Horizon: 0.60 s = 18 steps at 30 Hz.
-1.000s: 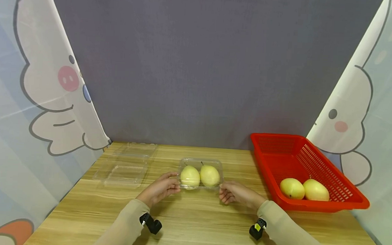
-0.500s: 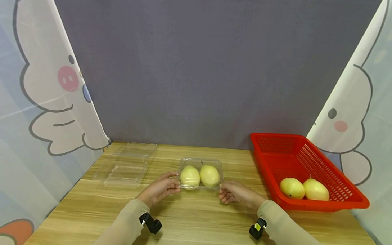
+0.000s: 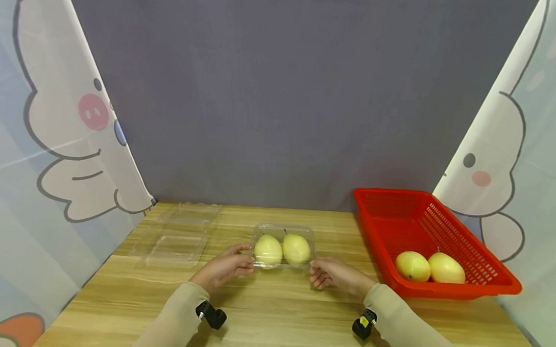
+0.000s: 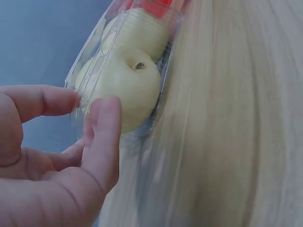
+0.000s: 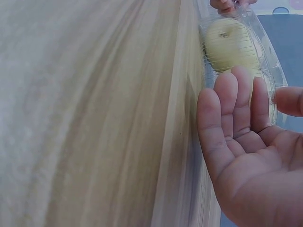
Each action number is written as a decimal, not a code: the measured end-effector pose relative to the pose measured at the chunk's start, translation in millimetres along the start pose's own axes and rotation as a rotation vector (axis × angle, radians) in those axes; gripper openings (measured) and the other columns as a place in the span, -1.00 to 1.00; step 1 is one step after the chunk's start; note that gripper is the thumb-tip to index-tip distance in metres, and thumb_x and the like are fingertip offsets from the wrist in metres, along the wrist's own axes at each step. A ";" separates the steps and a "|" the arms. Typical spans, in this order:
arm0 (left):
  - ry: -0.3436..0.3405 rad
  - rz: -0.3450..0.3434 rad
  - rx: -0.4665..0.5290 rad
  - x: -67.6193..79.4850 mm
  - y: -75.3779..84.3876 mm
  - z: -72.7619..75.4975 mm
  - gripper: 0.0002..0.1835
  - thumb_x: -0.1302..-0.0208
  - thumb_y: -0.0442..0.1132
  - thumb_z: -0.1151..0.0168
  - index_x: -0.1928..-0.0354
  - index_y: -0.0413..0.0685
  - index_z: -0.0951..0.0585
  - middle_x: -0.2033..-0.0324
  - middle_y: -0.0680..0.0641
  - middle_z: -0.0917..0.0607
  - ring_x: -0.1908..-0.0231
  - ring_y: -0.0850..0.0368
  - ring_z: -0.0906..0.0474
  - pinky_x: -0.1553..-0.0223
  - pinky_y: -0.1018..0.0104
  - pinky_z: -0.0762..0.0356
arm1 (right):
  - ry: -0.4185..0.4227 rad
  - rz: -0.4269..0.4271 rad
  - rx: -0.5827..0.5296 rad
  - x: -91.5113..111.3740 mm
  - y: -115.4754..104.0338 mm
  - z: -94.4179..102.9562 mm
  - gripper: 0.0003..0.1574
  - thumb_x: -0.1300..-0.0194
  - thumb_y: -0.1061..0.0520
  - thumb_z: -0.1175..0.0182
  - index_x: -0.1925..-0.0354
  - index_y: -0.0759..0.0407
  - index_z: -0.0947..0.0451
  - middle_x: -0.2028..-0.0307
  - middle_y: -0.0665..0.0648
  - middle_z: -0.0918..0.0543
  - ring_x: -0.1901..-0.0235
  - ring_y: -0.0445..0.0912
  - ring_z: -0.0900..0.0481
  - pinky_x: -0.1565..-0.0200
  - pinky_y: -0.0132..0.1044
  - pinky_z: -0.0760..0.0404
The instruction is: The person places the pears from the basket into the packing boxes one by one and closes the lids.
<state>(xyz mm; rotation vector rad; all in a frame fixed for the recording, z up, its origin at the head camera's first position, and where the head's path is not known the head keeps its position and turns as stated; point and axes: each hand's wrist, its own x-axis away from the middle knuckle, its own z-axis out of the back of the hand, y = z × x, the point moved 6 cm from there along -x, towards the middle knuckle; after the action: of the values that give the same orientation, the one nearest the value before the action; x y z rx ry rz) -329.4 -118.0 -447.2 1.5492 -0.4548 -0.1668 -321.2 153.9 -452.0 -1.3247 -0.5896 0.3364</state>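
Two yellow-green pears (image 3: 268, 251) (image 3: 296, 248) lie side by side inside a clear plastic clamshell box (image 3: 303, 229) on the wooden table, with its lid down over them. At the box's near left corner, my left hand (image 3: 223, 269) pinches the edge between thumb and fingers; the left wrist view shows that hand (image 4: 61, 161) at the rim. My right hand (image 3: 339, 275) pinches the near right corner. In the right wrist view, the right hand's fingers (image 5: 227, 109) lie along the box's end, and its thumb touches the rim. The box's far side is hidden there.
On the left of the table (image 3: 273, 316), a second clear box (image 3: 176, 246) stands with its lid folded back. A red plastic basket (image 3: 372, 243) on the right holds two more pears (image 3: 413, 266) (image 3: 447, 268). A grey cloth (image 3: 280, 102) hangs behind the table.
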 end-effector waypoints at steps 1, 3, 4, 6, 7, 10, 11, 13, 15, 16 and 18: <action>0.001 -0.005 -0.019 -0.1 0.7 0.3 -0.29 -0.42 -0.36 -0.11 -0.48 -0.45 -0.06 0.00 -0.35 -0.46 0.04 -0.08 -0.54 -0.10 0.14 -0.59 | 0.000 0.000 0.001 -0.2 0.0 -0.1 -0.62 -0.52 0.06 0.06 0.20 0.38 -0.47 0.32 0.14 -0.60 0.34 -0.09 -0.54 0.22 -0.28 -0.61; 0.004 -0.016 -0.067 0.5 2.5 0.8 -0.28 -0.41 -0.35 -0.12 -0.47 -0.48 -0.06 -0.09 -0.40 -0.40 0.00 -0.13 -0.53 -0.11 0.09 -0.58 | 0.001 -0.002 0.000 -0.6 0.2 0.0 -0.63 -0.52 0.07 0.07 0.21 0.37 -0.47 0.33 0.13 -0.60 0.35 -0.10 -0.54 0.22 -0.29 -0.61; 0.008 -0.021 -0.093 0.8 3.7 0.9 -0.28 -0.40 -0.35 -0.13 -0.47 -0.48 -0.07 -0.11 -0.42 -0.38 -0.01 -0.15 -0.53 -0.12 0.06 -0.58 | 0.000 -0.002 0.000 -0.5 0.1 0.1 -0.63 -0.52 0.07 0.07 0.21 0.37 -0.47 0.34 0.13 -0.60 0.35 -0.09 -0.54 0.23 -0.29 -0.61; 0.017 -0.040 -0.140 1.1 6.3 0.5 -0.28 -0.38 -0.35 -0.14 -0.46 -0.50 -0.09 -0.10 -0.43 -0.38 0.03 -0.15 -0.55 -0.10 0.06 -0.59 | -0.001 -0.002 -0.002 -0.4 0.3 0.4 -0.63 -0.51 0.06 0.05 0.21 0.37 -0.47 0.34 0.12 -0.60 0.35 -0.10 -0.54 0.23 -0.29 -0.61; 0.030 -0.045 -0.176 1.5 7.3 0.9 -0.28 -0.38 -0.33 -0.16 -0.46 -0.48 -0.11 -0.10 -0.41 -0.38 0.04 -0.14 -0.56 -0.09 0.06 -0.60 | -0.002 -0.002 -0.002 -0.4 0.2 0.4 -0.63 -0.51 0.05 0.05 0.21 0.37 -0.47 0.34 0.12 -0.59 0.35 -0.09 -0.54 0.23 -0.29 -0.61; 0.075 -0.068 -0.301 2.6 11.4 1.5 -0.29 -0.38 -0.27 -0.19 -0.46 -0.40 -0.17 -0.09 -0.34 -0.44 -0.02 -0.16 -0.54 -0.07 -0.01 -0.59 | -0.005 -0.003 0.000 -0.2 0.0 0.6 -0.62 -0.50 0.03 0.03 0.21 0.36 -0.47 0.33 0.12 -0.59 0.34 -0.10 -0.54 0.22 -0.29 -0.61; 0.089 -0.078 -0.344 3.0 13.2 1.5 -0.29 -0.38 -0.25 -0.20 -0.46 -0.37 -0.19 -0.11 -0.32 -0.44 -0.06 -0.17 -0.52 -0.07 -0.04 -0.58 | -0.006 -0.004 0.000 -0.1 -0.1 0.5 -0.62 -0.50 0.03 0.03 0.20 0.36 -0.47 0.33 0.12 -0.60 0.34 -0.10 -0.54 0.22 -0.30 -0.61; 0.116 -0.104 -0.420 3.1 16.1 1.8 -0.29 -0.38 -0.21 -0.22 -0.47 -0.31 -0.21 -0.16 -0.29 -0.44 -0.13 -0.20 -0.46 -0.08 -0.09 -0.55 | -0.007 -0.005 0.002 0.2 -0.4 0.2 -0.62 -0.50 0.02 0.03 0.20 0.35 -0.47 0.33 0.11 -0.59 0.34 -0.10 -0.54 0.22 -0.30 -0.61; 0.134 -0.140 -0.489 3.4 19.7 1.0 -0.28 -0.38 -0.19 -0.23 -0.48 -0.28 -0.22 -0.22 -0.29 -0.41 -0.19 -0.25 -0.41 -0.09 -0.13 -0.53 | -0.010 -0.005 0.001 0.2 -0.5 0.1 -0.61 -0.51 0.02 0.04 0.20 0.35 -0.47 0.33 0.11 -0.59 0.34 -0.11 -0.54 0.23 -0.31 -0.61; 0.143 -0.161 -0.516 3.3 21.4 0.5 -0.28 -0.38 -0.20 -0.23 -0.48 -0.27 -0.22 -0.23 -0.30 -0.40 -0.21 -0.27 -0.40 -0.10 -0.15 -0.52 | -0.010 -0.007 0.000 0.1 -0.5 0.0 -0.62 -0.50 0.02 0.04 0.20 0.35 -0.47 0.33 0.11 -0.60 0.34 -0.11 -0.54 0.23 -0.31 -0.61; 0.164 -0.209 -0.576 3.5 24.7 -1.0 -0.28 -0.36 -0.22 -0.23 -0.48 -0.27 -0.23 -0.26 -0.30 -0.38 -0.23 -0.28 -0.39 -0.12 -0.16 -0.51 | -0.013 -0.006 0.002 -0.1 -0.7 -0.2 -0.61 -0.51 0.02 0.04 0.20 0.36 -0.47 0.33 0.10 -0.60 0.34 -0.11 -0.54 0.23 -0.31 -0.61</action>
<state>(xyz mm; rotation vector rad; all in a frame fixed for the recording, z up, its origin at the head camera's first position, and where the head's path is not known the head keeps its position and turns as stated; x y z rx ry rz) -330.3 -117.7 -422.2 1.0286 -0.0951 -0.3011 -321.2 153.6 -451.4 -1.3192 -0.6038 0.3405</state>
